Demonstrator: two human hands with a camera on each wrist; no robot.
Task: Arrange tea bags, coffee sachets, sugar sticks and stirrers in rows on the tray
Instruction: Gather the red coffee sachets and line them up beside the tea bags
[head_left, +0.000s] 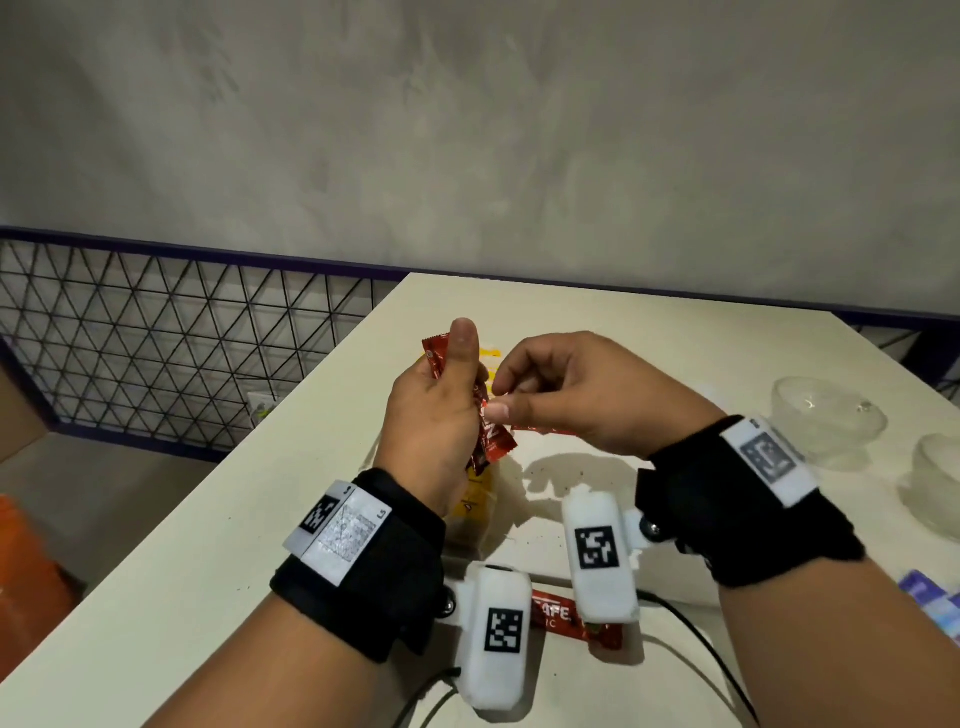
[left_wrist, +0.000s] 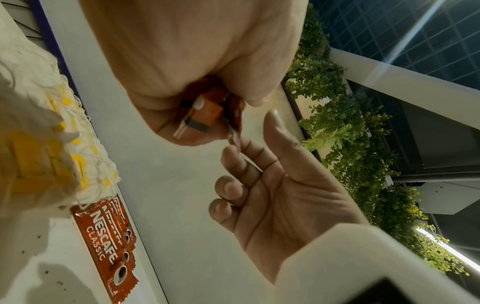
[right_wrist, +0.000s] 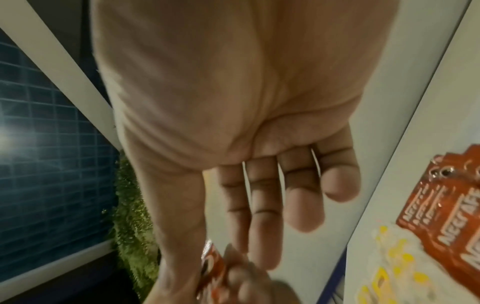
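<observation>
Left hand (head_left: 436, 415) grips a bunch of red Nescafe coffee sachets (head_left: 491, 436) above the table (head_left: 208, 545) middle. Right hand (head_left: 571, 395) pinches one sachet edge. Risk: pulling one drags neighbours out, scattering them.

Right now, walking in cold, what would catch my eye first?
The left hand, raised over the white table, grips a bunch of red coffee sachets while the right hand pinches one. More red sachets lie on the table beside yellow-tagged tea bags.
</observation>
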